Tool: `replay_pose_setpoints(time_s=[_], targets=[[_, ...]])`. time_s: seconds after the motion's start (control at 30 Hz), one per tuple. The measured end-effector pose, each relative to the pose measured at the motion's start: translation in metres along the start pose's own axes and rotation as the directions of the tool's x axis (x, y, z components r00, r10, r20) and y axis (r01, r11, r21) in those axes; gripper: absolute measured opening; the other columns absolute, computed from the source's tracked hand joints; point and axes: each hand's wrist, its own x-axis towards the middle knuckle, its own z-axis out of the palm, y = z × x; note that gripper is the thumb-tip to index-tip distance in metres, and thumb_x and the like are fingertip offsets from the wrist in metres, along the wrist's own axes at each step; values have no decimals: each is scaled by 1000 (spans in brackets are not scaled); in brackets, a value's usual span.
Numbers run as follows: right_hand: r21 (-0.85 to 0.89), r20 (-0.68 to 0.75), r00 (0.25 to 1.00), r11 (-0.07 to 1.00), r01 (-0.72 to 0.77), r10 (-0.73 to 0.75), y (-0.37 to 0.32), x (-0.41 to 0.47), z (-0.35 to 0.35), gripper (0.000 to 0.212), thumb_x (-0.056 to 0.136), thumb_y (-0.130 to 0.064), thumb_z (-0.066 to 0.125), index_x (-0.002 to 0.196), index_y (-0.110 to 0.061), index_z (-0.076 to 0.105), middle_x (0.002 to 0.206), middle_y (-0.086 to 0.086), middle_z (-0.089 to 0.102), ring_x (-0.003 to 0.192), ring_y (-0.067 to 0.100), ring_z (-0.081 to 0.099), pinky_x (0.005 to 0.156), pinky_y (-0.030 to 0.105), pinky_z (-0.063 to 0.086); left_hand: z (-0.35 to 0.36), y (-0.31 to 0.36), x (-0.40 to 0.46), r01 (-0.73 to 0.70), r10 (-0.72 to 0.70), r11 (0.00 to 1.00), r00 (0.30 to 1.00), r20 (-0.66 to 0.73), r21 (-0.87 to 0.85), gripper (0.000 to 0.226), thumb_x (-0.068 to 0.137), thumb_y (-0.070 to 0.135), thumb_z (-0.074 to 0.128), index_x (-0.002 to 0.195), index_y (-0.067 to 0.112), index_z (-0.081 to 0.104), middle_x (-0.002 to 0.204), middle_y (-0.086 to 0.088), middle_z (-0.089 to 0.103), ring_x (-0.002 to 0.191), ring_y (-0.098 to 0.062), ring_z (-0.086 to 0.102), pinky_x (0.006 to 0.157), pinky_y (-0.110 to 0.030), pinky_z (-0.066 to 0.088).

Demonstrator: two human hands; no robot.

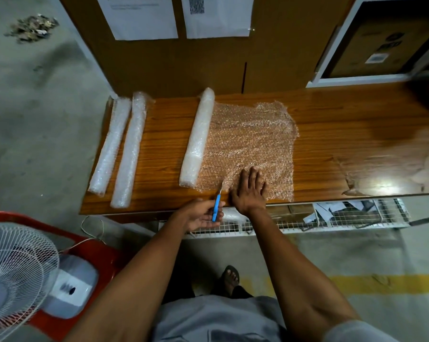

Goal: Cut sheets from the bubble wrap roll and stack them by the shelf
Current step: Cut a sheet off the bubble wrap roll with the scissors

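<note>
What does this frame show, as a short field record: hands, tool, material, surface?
left hand: holds the blue-handled cutter, blade at the sheet's near edge
right hand: flat on the unrolled sheet
working roll: left of the sheet, joined to it
spare rolls: two, at the table's left end
surface: wooden table

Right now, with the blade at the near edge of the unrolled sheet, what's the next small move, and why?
Probably push the blue-handled cutter away from you through the unrolled bubble wrap, running parallel to the roll. The left hand grips the cutter with its blade tip at the sheet's near edge, and the right hand lies flat on the sheet just beside the blade, pinning it to the table.
</note>
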Motion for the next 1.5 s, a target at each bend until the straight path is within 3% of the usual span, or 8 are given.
replay_pose_setpoints(time_s=[0.13,0.27,0.4,0.63,0.77,1.1,1.2,1.5], targets=[[-2,-3,1000,1000,2,-2,1,2,2,82,104,-59,23,165,-21,-16,168,11,-33,154,33,-32,126,59,-13,6,9,1,-18,19,1000,1000,-22,12,22,97,27,70,105,7,72,107,-18,72,94,-25,72,71,-33,63],[-48,-59,997,997,55,-58,1,0,-2,82,104,-56,27,165,-25,-18,168,11,-32,155,35,-30,126,60,-14,8,13,4,-9,10,1000,1000,-20,16,16,98,29,69,104,15,72,107,-17,72,95,-24,71,77,-33,62],[-46,-34,995,995,92,-94,5,5,-4,70,109,-60,17,164,-35,-18,167,5,-35,153,32,-34,125,59,-17,8,13,8,-12,13,999,999,-36,29,16,98,30,69,101,14,72,109,-18,72,95,-24,71,71,-30,62],[-116,13,998,992,58,-57,8,8,-1,71,106,-65,11,163,-36,-21,167,7,-37,153,34,-35,123,62,-17,12,8,15,-79,85,995,987,-133,54,20,96,21,72,104,3,72,80,-10,74,71,-14,71,54,-16,52],[-119,27,998,992,53,-50,7,8,-2,72,106,-65,11,163,-35,-22,166,7,-39,152,34,-37,123,62,-17,11,6,17,-78,86,995,984,-155,56,19,94,22,75,101,4,72,80,-11,74,70,-13,69,48,-13,46],[-124,30,998,991,51,-47,7,7,-4,73,105,-65,12,162,-36,-23,165,6,-40,152,33,-36,123,61,-20,11,25,8,4,6,990,997,-71,139,20,98,34,67,105,16,70,92,-7,73,77,-9,66,57,-21,34],[-122,34,998,991,53,-49,7,7,-4,73,105,-66,11,162,-36,-22,165,7,-39,152,34,-36,123,61,-20,10,29,8,47,-42,992,998,-40,119,29,98,38,66,109,11,68,98,-8,73,81,-9,64,57,-20,38],[-111,45,998,992,55,-51,6,6,-6,73,105,-66,12,162,-37,-23,165,7,-38,152,34,-35,123,61,-18,8,31,7,64,-62,995,998,-28,71,28,95,33,70,109,8,69,110,-13,74,86,-14,69,63,-22,46]])
